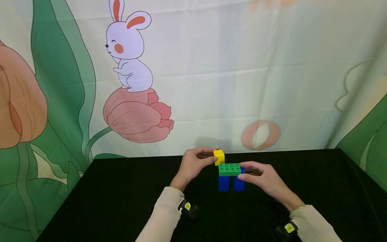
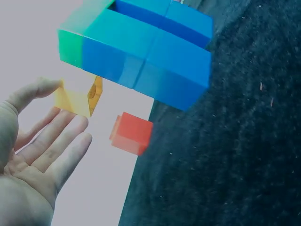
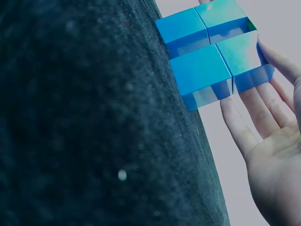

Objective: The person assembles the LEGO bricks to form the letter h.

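My left hand (image 1: 193, 164) pinches a yellow building block (image 1: 219, 158) between thumb and fingers, just behind the left end of a green studded block (image 1: 229, 169). That green block lies across the top of two blue block columns, a left column (image 1: 223, 184) and a right column (image 1: 239, 185); each is made of stacked blocks, as seams in the wrist views show. At the right column, my right hand (image 1: 266, 176) holds the upper part between thumb and fingers. A red block (image 2: 134, 134) appears beyond the columns in the left wrist view.
Black cloth covers the table (image 1: 127, 201). Close behind its back edge hangs a pale curtain (image 1: 205, 77) printed with a rabbit and flowers. Each wrist wears a small dark camera on a strap, such as the left wrist camera (image 1: 190, 210).
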Motion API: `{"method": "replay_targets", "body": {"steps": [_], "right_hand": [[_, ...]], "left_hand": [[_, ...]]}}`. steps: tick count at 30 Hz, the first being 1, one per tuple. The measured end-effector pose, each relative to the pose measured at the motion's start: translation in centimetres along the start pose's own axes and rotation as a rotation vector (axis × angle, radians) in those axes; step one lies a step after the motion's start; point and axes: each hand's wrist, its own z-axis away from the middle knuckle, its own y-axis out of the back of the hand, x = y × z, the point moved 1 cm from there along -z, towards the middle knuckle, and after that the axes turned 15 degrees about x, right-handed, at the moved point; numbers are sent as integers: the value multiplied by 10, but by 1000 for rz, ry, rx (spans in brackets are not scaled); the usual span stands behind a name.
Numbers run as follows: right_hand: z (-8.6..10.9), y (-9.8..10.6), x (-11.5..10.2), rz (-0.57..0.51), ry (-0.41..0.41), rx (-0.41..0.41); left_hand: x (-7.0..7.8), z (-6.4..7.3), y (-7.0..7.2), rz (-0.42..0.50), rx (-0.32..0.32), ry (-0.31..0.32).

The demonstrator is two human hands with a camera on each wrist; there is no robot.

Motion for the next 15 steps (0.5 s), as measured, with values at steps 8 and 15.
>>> {"method": "replay_targets", "body": {"steps": [8, 15], "right_hand": [[0, 0, -1, 5, -17, 2], [1, -1, -2, -13, -26, -2]], "left_hand": [[16, 2, 2, 56, -9, -40], [31, 3, 8, 59, -16, -82]]}}
